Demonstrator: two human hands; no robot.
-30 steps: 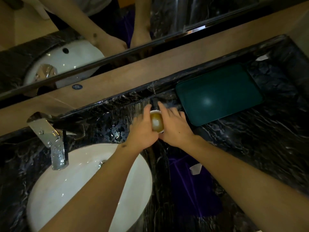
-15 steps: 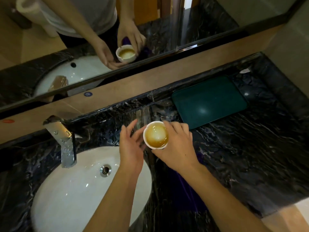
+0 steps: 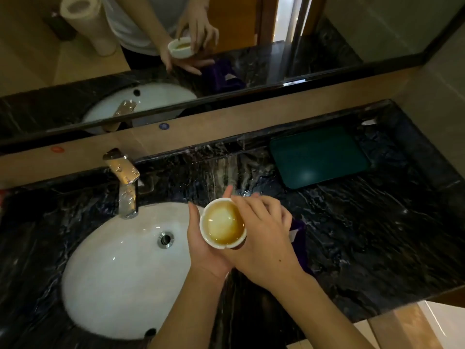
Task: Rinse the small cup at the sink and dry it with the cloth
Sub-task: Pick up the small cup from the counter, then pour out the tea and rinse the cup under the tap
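A small white cup [image 3: 222, 224] with brown liquid stains inside is held upright above the right edge of the white sink basin [image 3: 120, 268]. My left hand [image 3: 203, 250] cups it from below and the left. My right hand [image 3: 261, 238] grips its right side, fingers curled over the rim. A purple cloth [image 3: 299, 238] lies on the black marble counter, mostly hidden under my right hand and arm.
A chrome faucet [image 3: 125, 182] stands behind the basin, with no water running. A dark green tray [image 3: 319, 157] lies at the back right of the wet counter [image 3: 377, 235]. A mirror [image 3: 226, 46] runs along the back wall. The counter's front edge lies at lower right.
Both hands have lifted the cup off the counter and brought it nearer and left, toward the basin. The left hand has closed in under the cup.
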